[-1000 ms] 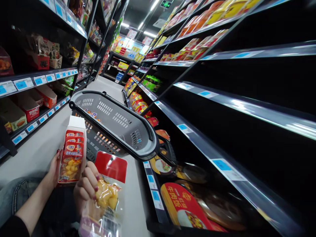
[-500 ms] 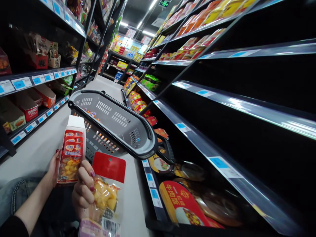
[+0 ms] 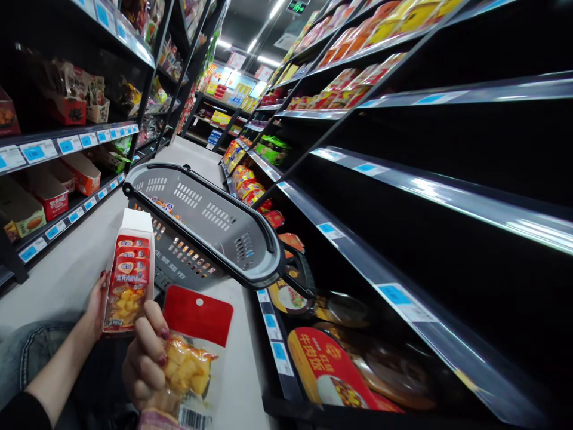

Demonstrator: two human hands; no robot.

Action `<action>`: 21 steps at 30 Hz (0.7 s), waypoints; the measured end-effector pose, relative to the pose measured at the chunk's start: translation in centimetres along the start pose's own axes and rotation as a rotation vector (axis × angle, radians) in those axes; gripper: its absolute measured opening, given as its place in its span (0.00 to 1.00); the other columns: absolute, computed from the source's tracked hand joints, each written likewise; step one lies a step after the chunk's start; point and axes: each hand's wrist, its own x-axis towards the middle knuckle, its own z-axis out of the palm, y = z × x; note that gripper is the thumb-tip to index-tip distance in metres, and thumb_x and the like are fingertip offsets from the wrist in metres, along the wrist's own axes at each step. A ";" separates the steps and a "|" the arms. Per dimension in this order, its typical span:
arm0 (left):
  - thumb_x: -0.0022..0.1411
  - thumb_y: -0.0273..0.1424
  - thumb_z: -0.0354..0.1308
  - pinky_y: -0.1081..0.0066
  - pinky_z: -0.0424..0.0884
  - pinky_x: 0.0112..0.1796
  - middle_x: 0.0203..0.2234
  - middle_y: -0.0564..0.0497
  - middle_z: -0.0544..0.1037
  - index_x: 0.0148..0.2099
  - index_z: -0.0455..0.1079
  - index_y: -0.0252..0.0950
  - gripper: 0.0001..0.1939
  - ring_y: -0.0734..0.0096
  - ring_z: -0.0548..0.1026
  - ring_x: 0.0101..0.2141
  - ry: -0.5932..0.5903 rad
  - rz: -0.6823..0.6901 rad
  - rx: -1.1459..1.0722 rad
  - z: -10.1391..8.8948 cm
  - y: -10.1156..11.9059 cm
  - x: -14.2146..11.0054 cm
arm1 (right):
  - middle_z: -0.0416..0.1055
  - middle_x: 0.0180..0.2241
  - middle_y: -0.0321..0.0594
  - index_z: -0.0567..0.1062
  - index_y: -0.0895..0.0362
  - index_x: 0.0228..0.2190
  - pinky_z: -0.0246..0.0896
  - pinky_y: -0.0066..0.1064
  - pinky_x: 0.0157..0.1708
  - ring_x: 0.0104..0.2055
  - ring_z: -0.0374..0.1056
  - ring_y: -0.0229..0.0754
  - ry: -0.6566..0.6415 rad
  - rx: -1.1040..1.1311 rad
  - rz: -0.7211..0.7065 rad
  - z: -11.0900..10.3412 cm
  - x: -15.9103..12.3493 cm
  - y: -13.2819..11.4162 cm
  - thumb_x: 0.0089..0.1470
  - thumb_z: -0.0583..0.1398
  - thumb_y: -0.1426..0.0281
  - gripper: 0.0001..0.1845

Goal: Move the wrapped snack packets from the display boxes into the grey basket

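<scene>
The right grip (image 3: 145, 352) is clamped on a red-topped pouch (image 3: 190, 364), lower left of centre; the left grip (image 3: 95, 304) clasps a box (image 3: 136, 220) of red packets (image 3: 129, 283), farther left. Beyond, near mid-frame, sits a grey basket (image 3: 224, 237).

Black shelving (image 3: 45, 135) flanks your aisle at the left of the frame, its edges lined with blue-and-white price labels (image 3: 39, 150), as a second dark rack (image 3: 452, 200) slants across the right. Pale floor (image 3: 242, 334) stretches ahead of you toward a shelf unit (image 3: 230, 128) at top center, where tube lights (image 3: 268, 61) shine beneath a dark ceiling (image 3: 250, 24) near a lit green sign (image 3: 298, 6).
</scene>
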 end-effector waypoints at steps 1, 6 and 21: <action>0.63 0.40 0.45 0.50 0.71 0.44 0.35 0.39 0.82 0.55 0.68 0.26 0.27 0.48 0.79 0.38 0.005 0.001 -0.006 0.0 0.0 0.0 | 0.46 0.14 0.12 0.42 0.50 0.23 0.32 0.17 0.02 0.02 0.23 0.21 -0.030 0.012 -0.023 0.1 0.1 0.0 0.49 0.57 0.53 0.28; 0.62 0.41 0.45 0.49 0.71 0.45 0.38 0.39 0.82 0.57 0.66 0.27 0.28 0.47 0.78 0.39 -0.059 -0.021 -0.043 -0.3 0.1 0.2 | 0.46 0.17 0.13 0.42 0.49 0.24 0.31 0.16 0.03 0.03 0.23 0.19 -0.099 0.018 -0.082 1.0 0.3 -0.3 0.47 0.59 0.57 0.27; 0.62 0.43 0.44 0.49 0.69 0.48 0.40 0.40 0.81 0.60 0.62 0.29 0.31 0.49 0.77 0.43 -0.189 -0.049 -0.032 -1.0 0.1 0.6 | 0.50 0.18 0.16 0.48 0.51 0.24 0.26 0.15 0.05 0.07 0.28 0.19 -0.097 0.234 -0.089 1.9 0.8 -0.5 0.50 0.61 0.65 0.23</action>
